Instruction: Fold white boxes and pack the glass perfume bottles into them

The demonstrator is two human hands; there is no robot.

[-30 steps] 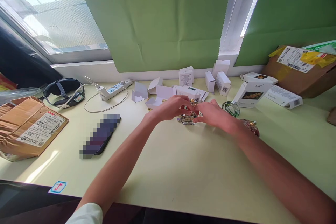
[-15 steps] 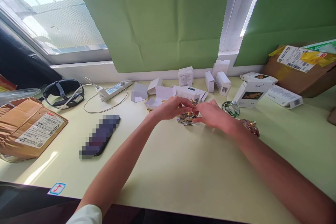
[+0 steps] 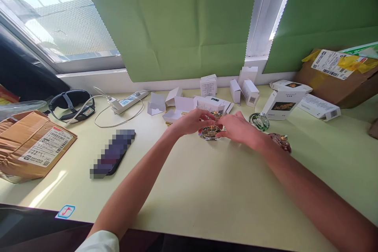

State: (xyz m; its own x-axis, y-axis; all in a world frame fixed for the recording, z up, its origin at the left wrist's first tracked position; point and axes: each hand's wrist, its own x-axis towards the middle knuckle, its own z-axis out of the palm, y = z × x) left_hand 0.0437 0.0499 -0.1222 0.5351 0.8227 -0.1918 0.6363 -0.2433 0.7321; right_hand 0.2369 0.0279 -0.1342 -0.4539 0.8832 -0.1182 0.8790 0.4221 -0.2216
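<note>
Both hands meet over a small round clear-glass bottle [image 3: 210, 134] with a gold neck, which looks like a perfume bottle, standing on the table. My left hand [image 3: 191, 121] comes from the left, its fingers curled round the bottle's upper side. From the right, my right hand [image 3: 238, 128] closes its thumb and fingers on the bottle's other side. Just behind, a second gold top [image 3: 217, 114] shows between the hands; its lower part is hidden. A green glass bottle [image 3: 259, 122] stands right of my right hand, and a reddish glass bottle [image 3: 280, 142] lies partly behind my right forearm.
Opened white cartons [image 3: 183, 106] and small white boxes [image 3: 251, 92] line the back of the table. A larger white box [image 3: 283, 104] stands to the right, before a brown carton [image 3: 330, 82]. Leftward are a phone [image 3: 113, 153], power strip [image 3: 128, 101], head strap [image 3: 71, 104] and brown parcel [image 3: 38, 145].
Both hands stay at the bottle with almost the same grip. The clear bottle has shifted very slightly left, and the view has moved a little.
</note>
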